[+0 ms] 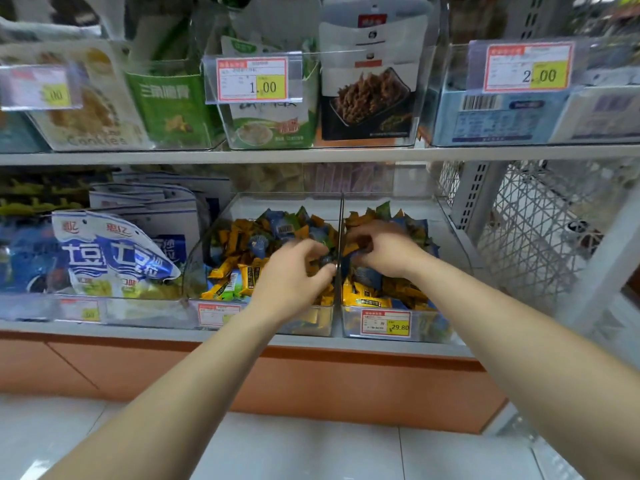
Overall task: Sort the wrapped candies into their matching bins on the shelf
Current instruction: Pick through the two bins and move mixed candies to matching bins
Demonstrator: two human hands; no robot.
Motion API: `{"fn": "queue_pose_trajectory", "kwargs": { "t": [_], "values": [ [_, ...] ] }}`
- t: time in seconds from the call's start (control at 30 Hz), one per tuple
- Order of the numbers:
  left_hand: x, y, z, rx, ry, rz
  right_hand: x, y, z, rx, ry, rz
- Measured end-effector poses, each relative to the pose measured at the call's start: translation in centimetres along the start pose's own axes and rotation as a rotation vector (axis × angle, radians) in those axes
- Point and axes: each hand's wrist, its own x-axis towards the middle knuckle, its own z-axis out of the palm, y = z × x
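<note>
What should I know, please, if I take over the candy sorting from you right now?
Left hand: in the left bin, pinching a blue candy beside the divider.
Right hand: in the right bin, fingers curled round wrapped candies.
Done: little that shows; both bins mix orange candies and blue candies.
Left: keep separating the colours.
</note>
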Motion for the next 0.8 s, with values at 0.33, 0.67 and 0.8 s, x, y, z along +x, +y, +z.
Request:
{"fn": "queue_pose_trajectory", "kwargs": {
  "t": [0.33, 0.67, 0.8],
  "values": [
    [1.4, 0.7, -0.3, -0.168, 0.120, -0.066, 0.0, -2.1, -1.9, 0.333, 0.448, -0.014],
    [4.5, 0.1, 0.6, -0.142, 0.169, -0.056, 0.1, -0.9, -0.8, 0.504, 0.303, -0.022],
    [3.5, -2.2, -1.1, 0.266, 0.084, -0.139, 0.5, 0.7, -1.8, 0.265, 0.435, 0.095]
  ]
}}
